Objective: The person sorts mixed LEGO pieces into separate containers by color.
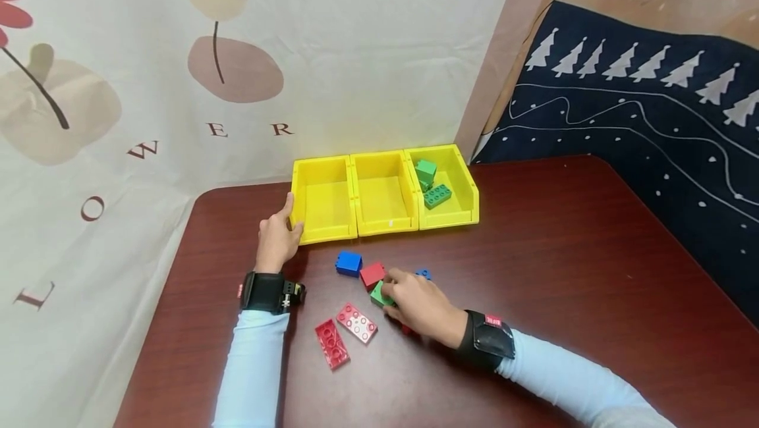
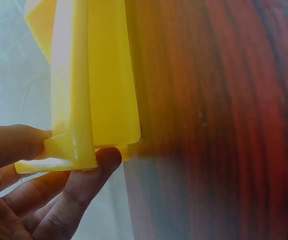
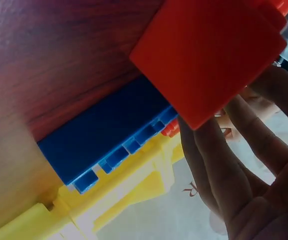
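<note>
My left hand (image 1: 277, 238) grips the outer wall of the left yellow bin (image 1: 325, 236); in the left wrist view, thumb and fingers (image 2: 26, 142) lie on either side of the bin's corner (image 2: 74, 150). Low over the table, my right hand (image 1: 422, 306) pinches a green brick (image 1: 381, 295) at its near side. That green brick is hidden in the right wrist view, where a red brick (image 3: 208, 60) and a long blue brick (image 3: 104, 130) stand beside the fingers (image 3: 216, 165). A red brick (image 1: 373, 275) lies just beyond the green one.
A blue brick (image 1: 348, 263) lies before the bins. Closer in are a pink-white brick (image 1: 357, 322) and an overturned red brick (image 1: 332, 344). Past my right hand shows another blue brick (image 1: 423, 273). The right yellow bin (image 1: 465, 207) holds several green bricks (image 1: 437, 196); the middle bin (image 1: 388, 224) adjoins it.
</note>
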The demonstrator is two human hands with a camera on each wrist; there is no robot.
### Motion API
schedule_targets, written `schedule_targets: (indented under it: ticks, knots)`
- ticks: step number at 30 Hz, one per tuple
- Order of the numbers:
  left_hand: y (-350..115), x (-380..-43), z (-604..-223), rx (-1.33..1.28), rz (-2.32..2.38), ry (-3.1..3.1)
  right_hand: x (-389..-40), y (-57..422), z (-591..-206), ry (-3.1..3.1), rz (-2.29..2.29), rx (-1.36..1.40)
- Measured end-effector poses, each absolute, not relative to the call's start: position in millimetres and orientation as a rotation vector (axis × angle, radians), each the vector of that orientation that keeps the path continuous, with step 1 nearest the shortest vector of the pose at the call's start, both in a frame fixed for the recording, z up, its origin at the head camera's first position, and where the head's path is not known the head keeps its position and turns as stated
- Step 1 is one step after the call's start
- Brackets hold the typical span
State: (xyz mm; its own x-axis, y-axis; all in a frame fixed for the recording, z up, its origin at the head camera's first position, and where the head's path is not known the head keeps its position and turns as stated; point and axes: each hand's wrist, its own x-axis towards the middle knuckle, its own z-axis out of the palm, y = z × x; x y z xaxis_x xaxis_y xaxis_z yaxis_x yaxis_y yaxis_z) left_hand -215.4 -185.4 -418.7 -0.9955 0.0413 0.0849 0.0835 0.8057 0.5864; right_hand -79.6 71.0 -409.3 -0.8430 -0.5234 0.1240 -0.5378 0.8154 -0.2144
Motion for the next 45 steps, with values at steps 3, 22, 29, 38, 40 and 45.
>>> schedule_targets:
  ticks: [3, 22, 29, 38, 40, 45]
  knots:
    - [-186.7, -214.9, -417.4, -0.100, -0.953, -2.906, -79.8, 69.4, -410.1, -2.919, 0.374, 0.860]
    - [-182.8, -214.0, -418.2, -0.116, -0.980, -2.905, -92.9, 86.5, -381.4, -2.760, 0.722, 0.930]
    - [-184.5, -213.8, -418.7, -0.099, -0.985, -2.910, -140.8, 121.5, -331.8, -2.706, 0.640, 0.578]
    - [-185.4, -214.5, -416.5, -0.085, -0.994, -2.922, -217.7, 161.5, -326.3, -3.012, 0.515, 0.127]
    - [-184.7, -214.7, -416.1, -0.089, -0.999, -2.918, -227.3, 165.1, -331.6, -3.054, 0.504, 0.087]
    - [-184.4, -214.6, -416.0, -0.085, -0.991, -2.915, -242.9, 167.7, -346.3, -3.141, 0.458, 0.075]
